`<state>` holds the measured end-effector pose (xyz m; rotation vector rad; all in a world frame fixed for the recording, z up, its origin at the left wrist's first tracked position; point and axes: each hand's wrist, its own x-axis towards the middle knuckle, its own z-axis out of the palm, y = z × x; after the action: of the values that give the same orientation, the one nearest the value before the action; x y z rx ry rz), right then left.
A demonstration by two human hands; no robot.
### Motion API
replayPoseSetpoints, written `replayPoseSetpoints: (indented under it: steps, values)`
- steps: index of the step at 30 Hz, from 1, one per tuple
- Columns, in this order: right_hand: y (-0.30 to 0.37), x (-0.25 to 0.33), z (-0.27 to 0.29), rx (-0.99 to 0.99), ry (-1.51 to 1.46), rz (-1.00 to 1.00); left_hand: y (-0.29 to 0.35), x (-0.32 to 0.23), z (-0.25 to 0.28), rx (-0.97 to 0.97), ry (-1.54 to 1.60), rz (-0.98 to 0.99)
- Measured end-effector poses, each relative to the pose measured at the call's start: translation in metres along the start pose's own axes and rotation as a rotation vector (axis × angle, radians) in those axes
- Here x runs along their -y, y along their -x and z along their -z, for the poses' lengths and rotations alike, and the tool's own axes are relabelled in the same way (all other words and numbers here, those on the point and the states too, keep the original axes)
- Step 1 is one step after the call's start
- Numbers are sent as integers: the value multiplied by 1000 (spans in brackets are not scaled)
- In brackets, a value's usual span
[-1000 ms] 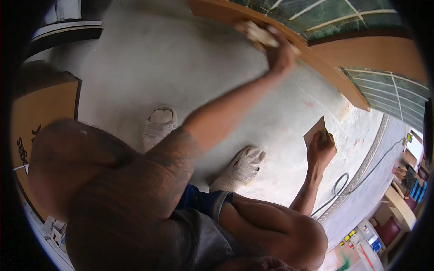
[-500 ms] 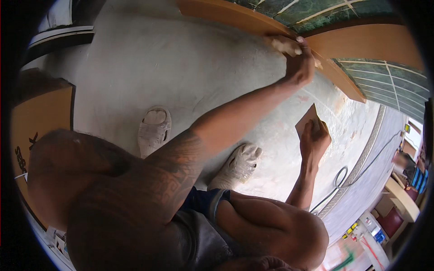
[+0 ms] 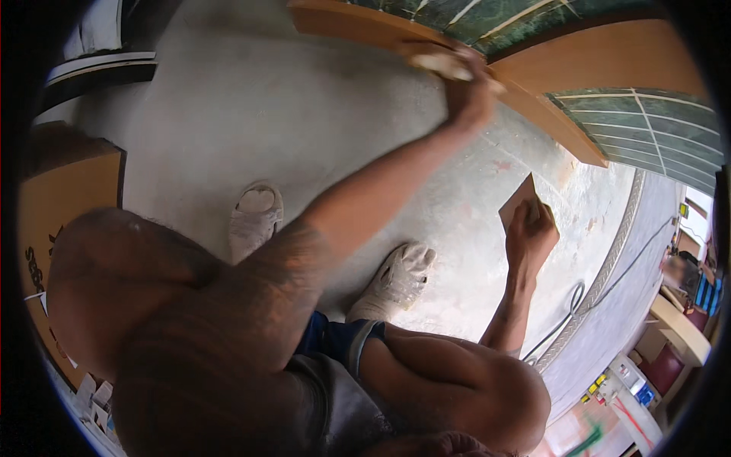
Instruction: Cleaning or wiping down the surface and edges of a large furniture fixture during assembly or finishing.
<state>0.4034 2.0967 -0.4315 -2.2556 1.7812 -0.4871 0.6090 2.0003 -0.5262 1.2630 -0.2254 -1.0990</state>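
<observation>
My left arm reaches far ahead to a low brown wooden board (image 3: 346, 24) that runs along the floor. The left hand (image 3: 470, 95) is blurred by motion, closed around a crumpled pale rag (image 3: 442, 65) pressed against the board. Closer in and to the right, my right hand (image 3: 531, 232) pinches a thin, flat brown piece (image 3: 516, 202) with a pointed corner, held above the floor. Its material cannot be made out.
Green tiles (image 3: 632, 122) with pale joints border the board. My sandalled feet (image 3: 396, 282) rest on the grey floor (image 3: 320, 99). A brown carton (image 3: 72, 190) stands at left. A cable (image 3: 575, 301) lies at right, with another person (image 3: 697, 282) beyond.
My left hand has slid leftward along the board with the rag. The right hand with the flat brown piece has stayed almost still.
</observation>
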Motion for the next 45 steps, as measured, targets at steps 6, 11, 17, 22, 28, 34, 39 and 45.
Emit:
replayPoseSetpoints:
  steps: [6,11,17,22,28,34,39,45]
  values:
    - [20,-6,-9,34,43,18,-25,23,32,-236,-135,-252]
    - [4,-6,-7,-13,34,150,-39,26,22,-174,-413,-284]
    - [1,-1,-3,-33,-44,76,-39,-33,89,-357,-5,-120]
    - [-3,24,-24,61,-64,123,-19,35,-26,-476,-471,-199]
    - [-4,11,-6,-13,-20,55,-14,11,16,-91,-12,-88]
    - [4,6,4,58,14,33,2,19,-25,-45,-259,-65]
    - [2,8,-2,-4,-41,40,3,-1,-7,26,-154,-10]
    - [9,8,6,36,-99,43,-85,-30,168,-367,-234,-443]
